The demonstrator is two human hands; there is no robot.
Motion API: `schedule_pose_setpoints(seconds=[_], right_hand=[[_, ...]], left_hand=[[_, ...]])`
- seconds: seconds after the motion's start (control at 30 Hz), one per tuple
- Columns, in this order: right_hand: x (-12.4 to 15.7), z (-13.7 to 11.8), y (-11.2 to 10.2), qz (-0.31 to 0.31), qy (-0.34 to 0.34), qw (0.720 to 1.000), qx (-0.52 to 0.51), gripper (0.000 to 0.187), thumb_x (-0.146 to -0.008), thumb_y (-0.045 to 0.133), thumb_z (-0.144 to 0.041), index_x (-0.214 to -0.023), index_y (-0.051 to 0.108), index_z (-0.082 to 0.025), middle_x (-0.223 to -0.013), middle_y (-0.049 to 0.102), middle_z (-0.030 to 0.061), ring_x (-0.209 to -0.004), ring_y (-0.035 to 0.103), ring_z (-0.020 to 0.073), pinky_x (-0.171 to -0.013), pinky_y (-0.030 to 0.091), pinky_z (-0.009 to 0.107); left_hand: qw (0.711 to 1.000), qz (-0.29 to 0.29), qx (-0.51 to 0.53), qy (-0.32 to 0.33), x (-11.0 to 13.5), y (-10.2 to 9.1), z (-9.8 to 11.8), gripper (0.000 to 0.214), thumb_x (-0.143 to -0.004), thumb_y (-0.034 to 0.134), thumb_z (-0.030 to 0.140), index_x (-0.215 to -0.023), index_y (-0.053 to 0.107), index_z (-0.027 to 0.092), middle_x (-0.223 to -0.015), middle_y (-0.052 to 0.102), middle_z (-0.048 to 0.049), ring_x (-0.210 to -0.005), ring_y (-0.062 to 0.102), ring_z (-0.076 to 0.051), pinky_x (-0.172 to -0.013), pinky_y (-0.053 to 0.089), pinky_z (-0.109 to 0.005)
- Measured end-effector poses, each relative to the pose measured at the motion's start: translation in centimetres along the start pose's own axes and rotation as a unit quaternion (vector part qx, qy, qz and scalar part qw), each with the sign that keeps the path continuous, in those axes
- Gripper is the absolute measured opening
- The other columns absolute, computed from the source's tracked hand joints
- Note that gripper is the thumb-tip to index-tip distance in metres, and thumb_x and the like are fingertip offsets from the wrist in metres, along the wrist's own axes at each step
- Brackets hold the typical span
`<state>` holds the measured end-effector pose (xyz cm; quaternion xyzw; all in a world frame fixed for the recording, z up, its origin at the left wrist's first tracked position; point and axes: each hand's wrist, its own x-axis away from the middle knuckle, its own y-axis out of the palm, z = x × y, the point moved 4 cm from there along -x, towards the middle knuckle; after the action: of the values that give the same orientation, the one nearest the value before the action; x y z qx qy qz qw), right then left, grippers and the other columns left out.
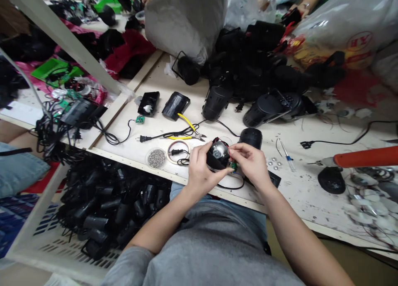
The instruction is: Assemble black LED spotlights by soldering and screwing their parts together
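Observation:
My left hand [200, 167] is closed around a small black lamp housing [217, 153] with a shiny silver reflector inside, held over the near edge of the worktable [298, 190]. My right hand [250, 161] pinches a little green circuit board [233, 165] with red wires that run into the housing. Both hands meet at the housing, just above my lap.
Yellow-handled cutters [188, 130], a black power cord [155, 137], a dish of small screws [156, 157] and a tape ring [178, 152] lie to the left. A pile of black lamp housings [255, 70] sits behind. An orange soldering iron [360, 157] rests at right. A crate of black parts [105, 203] stands lower left.

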<state>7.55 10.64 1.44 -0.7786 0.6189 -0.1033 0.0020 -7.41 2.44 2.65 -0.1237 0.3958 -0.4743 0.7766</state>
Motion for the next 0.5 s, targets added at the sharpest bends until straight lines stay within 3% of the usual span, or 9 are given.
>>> schedule_pose_setpoints(seconds=[0.2,0.4,0.5], right_hand=[[0.38,-0.32,-0.26,-0.036,-0.027,0.999,0.010,0.028,-0.080,0.060,-0.046,-0.087,0.074,-0.023,-0.077,0.072,0.0023,-0.070,0.066,0.0175,-0.068,0.054,0.031],[0.78,0.00,-0.04,-0.018,-0.072,0.996,0.057,0.021,-0.074,0.069,-0.038,-0.089,0.070,-0.023,-0.080,0.072,0.0018,-0.073,0.065,0.0175,-0.070,0.053,0.031],[0.86,-0.06,-0.07,-0.008,-0.095,0.992,0.081,0.018,-0.077,0.066,-0.036,-0.088,0.069,-0.023,-0.078,0.072,0.0021,-0.071,0.065,0.0170,-0.068,0.053,0.030]], left_hand=[[1.000,0.006,0.002,-0.010,-0.27,-0.34,-0.03,0.084,-0.066,0.088,0.054,-0.132,0.051,0.017,-0.116,0.064,-0.0135,-0.110,0.062,-0.029,-0.097,0.053,-0.045],[1.000,0.001,-0.001,-0.004,-0.07,-0.25,0.07,0.083,-0.069,0.087,0.055,-0.133,0.050,0.017,-0.116,0.063,-0.0135,-0.109,0.062,-0.029,-0.095,0.053,-0.044],[1.000,-0.005,-0.006,-0.006,0.02,-0.03,0.20,0.085,-0.068,0.086,0.056,-0.134,0.049,0.018,-0.116,0.063,-0.0135,-0.109,0.062,-0.029,-0.095,0.053,-0.044]])
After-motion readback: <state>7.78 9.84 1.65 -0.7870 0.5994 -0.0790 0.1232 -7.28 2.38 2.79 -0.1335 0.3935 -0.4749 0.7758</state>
